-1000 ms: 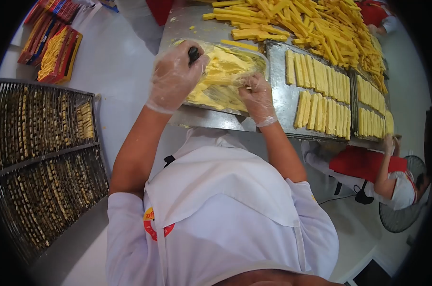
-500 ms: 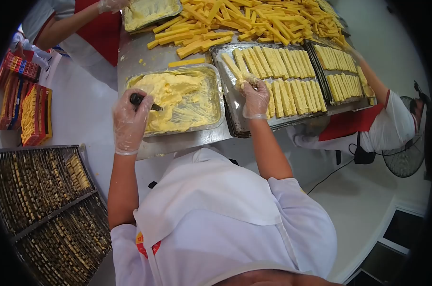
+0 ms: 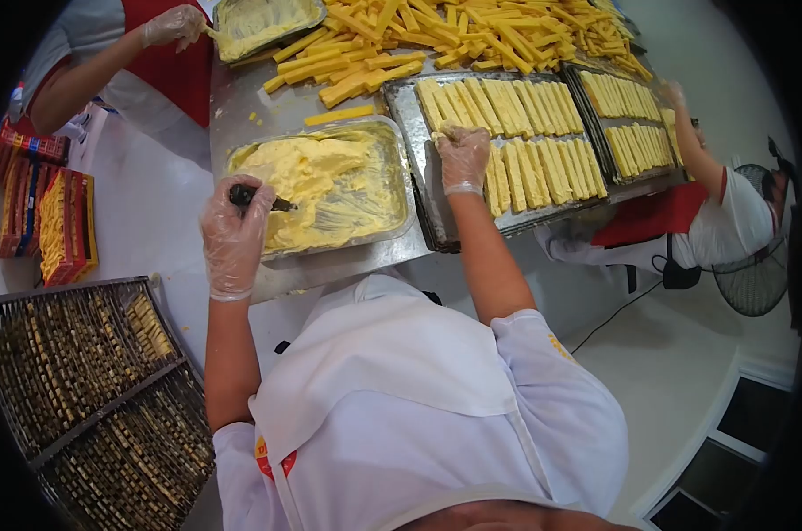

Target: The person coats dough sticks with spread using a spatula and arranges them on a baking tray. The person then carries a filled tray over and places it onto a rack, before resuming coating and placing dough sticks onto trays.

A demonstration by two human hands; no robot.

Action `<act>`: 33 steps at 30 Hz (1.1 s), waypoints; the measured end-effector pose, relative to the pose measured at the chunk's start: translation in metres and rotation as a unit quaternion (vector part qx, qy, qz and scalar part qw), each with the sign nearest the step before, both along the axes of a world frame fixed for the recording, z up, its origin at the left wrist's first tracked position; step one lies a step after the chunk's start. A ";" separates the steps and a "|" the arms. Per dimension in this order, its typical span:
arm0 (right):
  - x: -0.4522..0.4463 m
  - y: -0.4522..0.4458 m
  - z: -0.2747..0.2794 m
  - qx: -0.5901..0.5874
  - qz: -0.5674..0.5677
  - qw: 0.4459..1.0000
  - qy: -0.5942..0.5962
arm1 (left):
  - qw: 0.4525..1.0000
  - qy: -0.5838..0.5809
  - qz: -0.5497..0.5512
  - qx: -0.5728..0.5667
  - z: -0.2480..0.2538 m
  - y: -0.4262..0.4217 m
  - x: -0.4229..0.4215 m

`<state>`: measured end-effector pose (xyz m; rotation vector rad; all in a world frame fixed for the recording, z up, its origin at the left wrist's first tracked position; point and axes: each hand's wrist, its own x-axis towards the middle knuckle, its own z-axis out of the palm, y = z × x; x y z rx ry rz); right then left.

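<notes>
My left hand [image 3: 235, 232], in a clear plastic glove, is closed around the black handle of a spreading knife [image 3: 281, 204]. Its short visible blade points over pale yellow cream [image 3: 317, 164] in a metal pan [image 3: 408, 181]. My right hand [image 3: 464, 161], gloved too, pinches the near end of a cream-coated cake stick [image 3: 429, 104], which lies leftmost in the far row on a baking tray [image 3: 426, 190]. The fingertips partly hide that end. Coated sticks fill two rows to the right of this hand.
Uncoated yellow sticks [image 3: 507, 35] are heaped at the back of the metal table [image 3: 237, 106]. A second tray [image 3: 636, 146] adjoins mine, with a co-worker's arm [image 3: 695, 150] beside it. Another person's gloved hand [image 3: 175, 26] is at a cream pan [image 3: 268, 22]. A rack [image 3: 91, 389] stands at lower left.
My right hand has moved up and slightly left, bringing the coated stick down from a tilt into the far row. My left hand keeps the knife and has shifted slightly left.
</notes>
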<state>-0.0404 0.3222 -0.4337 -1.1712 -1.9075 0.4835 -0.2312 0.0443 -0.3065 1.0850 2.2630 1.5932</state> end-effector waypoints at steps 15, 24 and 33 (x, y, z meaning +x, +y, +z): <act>-0.129 0.021 0.080 0.061 0.298 0.877 -0.372 | 0.998 -0.033 0.016 0.044 0.035 -0.019 0.008; -0.195 0.050 0.069 0.047 0.342 0.725 -0.596 | 1.000 -0.004 -0.006 -0.002 0.043 -0.031 0.002; -0.185 0.037 0.079 0.073 0.311 0.787 -0.527 | 0.955 0.183 -0.177 -0.151 0.029 -0.002 0.018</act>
